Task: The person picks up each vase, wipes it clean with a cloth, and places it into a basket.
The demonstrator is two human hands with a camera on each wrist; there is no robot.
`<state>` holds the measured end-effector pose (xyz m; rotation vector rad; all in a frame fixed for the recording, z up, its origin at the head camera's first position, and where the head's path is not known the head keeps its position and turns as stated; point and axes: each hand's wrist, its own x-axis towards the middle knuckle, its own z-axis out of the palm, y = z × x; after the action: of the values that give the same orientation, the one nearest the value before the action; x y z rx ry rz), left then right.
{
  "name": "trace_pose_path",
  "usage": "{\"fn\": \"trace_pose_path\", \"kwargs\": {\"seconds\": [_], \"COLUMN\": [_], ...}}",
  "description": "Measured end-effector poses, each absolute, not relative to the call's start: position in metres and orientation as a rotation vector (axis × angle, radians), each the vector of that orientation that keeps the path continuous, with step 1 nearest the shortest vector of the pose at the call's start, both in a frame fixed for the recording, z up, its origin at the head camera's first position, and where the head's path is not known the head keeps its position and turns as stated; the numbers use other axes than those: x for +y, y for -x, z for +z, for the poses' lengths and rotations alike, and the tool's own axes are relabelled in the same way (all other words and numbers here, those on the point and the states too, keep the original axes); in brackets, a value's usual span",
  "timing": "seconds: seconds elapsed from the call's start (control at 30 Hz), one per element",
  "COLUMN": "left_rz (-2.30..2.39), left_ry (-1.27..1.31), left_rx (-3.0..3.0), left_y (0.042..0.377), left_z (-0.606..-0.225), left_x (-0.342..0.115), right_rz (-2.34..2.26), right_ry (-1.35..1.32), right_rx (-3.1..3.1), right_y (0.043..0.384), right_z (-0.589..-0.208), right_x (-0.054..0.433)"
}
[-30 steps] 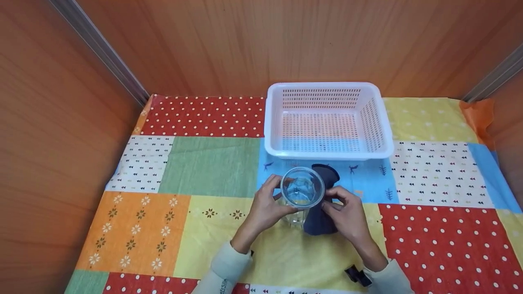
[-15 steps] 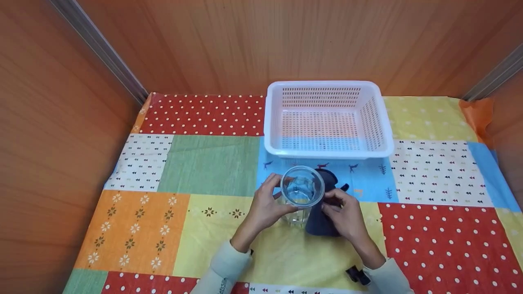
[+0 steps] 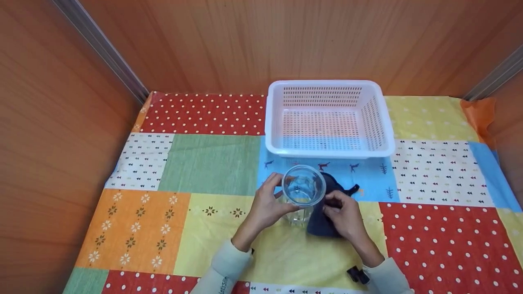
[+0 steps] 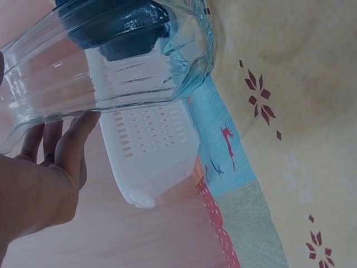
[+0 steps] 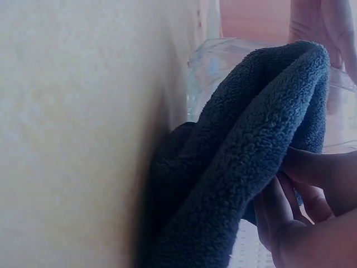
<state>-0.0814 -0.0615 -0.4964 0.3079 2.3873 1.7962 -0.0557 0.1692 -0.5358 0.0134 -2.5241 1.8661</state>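
Upright in the head view stands a clear glass jar [image 3: 303,200], its round mouth facing up. My left hand [image 3: 265,204] grips the jar from the left, with the thumb at the near side. Dark blue-grey terry cloth [image 3: 320,222] hangs folded along the jar's right side. The right hand [image 3: 345,214] pinches this cloth between thumb and fingers, close by the glass. In the right wrist view the cloth [image 5: 240,151] covers part of the jar. Through the glass [image 4: 139,84], the left wrist view shows the dark cloth behind it.
Behind the hands sits a white perforated plastic basket [image 3: 329,155]. A patchwork-print tablecloth [image 3: 216,163] covers the table. Wood-grain panels [image 3: 245,45] enclose the back and sides. A small black piece [image 3: 357,275] is at the right cuff.
The cloth's far end has slid down and right, and a dark corner of it now pokes out beyond the right hand. The left hand and jar have stayed nearly in place.
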Motion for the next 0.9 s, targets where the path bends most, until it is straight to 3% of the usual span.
{"fn": "trace_pose_path", "kwargs": {"seconds": [0.9], "left_rz": [1.809], "left_ry": [-0.316], "left_rx": [2.394], "left_y": [0.081], "left_z": [-0.497], "left_x": [-0.061], "right_rz": [1.761], "right_ry": [-0.005], "right_rx": [-2.608], "right_y": [0.056], "right_z": [-0.548], "right_x": [0.171]}}
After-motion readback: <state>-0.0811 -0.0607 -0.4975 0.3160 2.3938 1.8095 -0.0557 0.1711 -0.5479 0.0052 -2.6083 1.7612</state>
